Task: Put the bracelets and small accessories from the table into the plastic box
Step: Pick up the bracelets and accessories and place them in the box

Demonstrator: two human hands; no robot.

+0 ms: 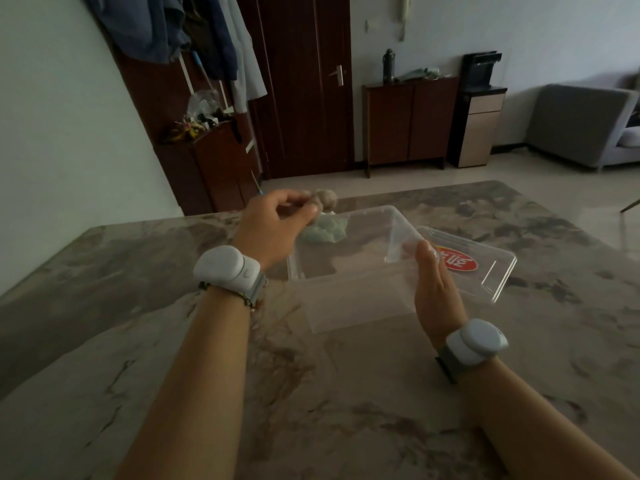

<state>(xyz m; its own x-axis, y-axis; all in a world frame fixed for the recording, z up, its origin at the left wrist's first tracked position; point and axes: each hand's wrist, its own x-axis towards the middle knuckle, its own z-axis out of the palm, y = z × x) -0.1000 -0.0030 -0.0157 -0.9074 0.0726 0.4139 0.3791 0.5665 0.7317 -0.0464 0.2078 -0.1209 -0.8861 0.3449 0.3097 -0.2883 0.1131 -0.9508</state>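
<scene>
Over the plastic box (349,292), my left hand (273,225) pinched a blurred beaded bracelet (323,199); right hand (434,289) gripped its wall; next, drop it inside

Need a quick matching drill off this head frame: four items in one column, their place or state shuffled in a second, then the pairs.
Items
1. left hand
2. right hand
3. clear plastic box
4. lid with red label

Place or state
A. lies flat on the marble table, right of the box
B. raised over the box's far-left corner, fingers pinched on a beige beaded item
C. open, with nothing visible inside
D. grips the box's right wall

Pairs: 1-B, 2-D, 3-C, 4-A
</scene>
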